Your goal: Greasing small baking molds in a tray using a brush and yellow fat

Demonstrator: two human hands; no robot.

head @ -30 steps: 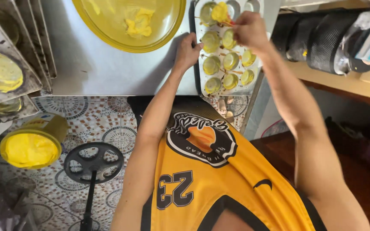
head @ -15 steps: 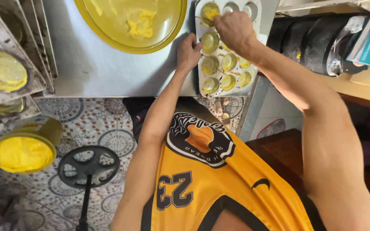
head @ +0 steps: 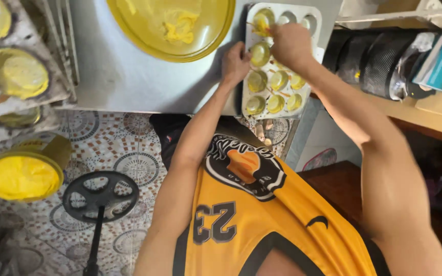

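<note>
A metal muffin tray (head: 310, 18) lies on a steel table (head: 124, 76), several of its cups holding yellow batter. My left hand (head: 235, 64) grips the tray's left edge and steadies it. My right hand (head: 290, 43) hovers over the tray's far left cups, fingers closed on a small utensil that drops batter (head: 262, 20) into a cup; the utensil itself is mostly hidden. A big yellow bowl (head: 172, 28) with leftover batter stands just left of the tray.
Filled round pans (head: 16, 71) rest on racks at the left. A yellow bucket of batter (head: 24, 176) and a black stool (head: 101, 197) stand on the tiled floor. Dark rolls (head: 379, 59) and a box lie on a wooden shelf at right.
My right hand moved from the tray's far middle cup leftward to the far left cups. The left hand stayed on the tray's edge. The camera view shifted slightly.
</note>
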